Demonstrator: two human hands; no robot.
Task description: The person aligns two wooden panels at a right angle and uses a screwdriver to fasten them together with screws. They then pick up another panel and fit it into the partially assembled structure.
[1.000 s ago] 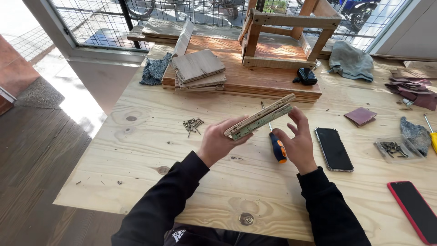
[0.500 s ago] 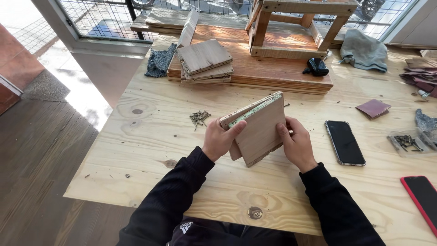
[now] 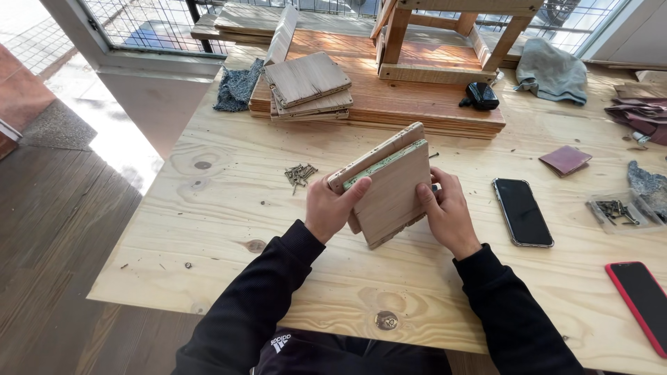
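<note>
Left hand (image 3: 332, 212) and right hand (image 3: 445, 212) clamp stacked wood panels (image 3: 388, 187) at frame centre; tilted, unfixed boards may slide apart onto desk (image 3: 208, 229).

- A loose pile of screws (image 3: 299, 175) lies on my plywood table (image 3: 208, 229), left of centre.
- A stack of wooden boards (image 3: 308, 87) sits further back — a blue-grey rag (image 3: 237, 86) just beside it.
- A black phone (image 3: 522, 211) lies face up to my right; a red-cased phone (image 3: 643, 303) nearer the edge.
- A clear tray of screws (image 3: 617, 210) — far right.
- A small maroon sanding pad (image 3: 565, 160).
</note>
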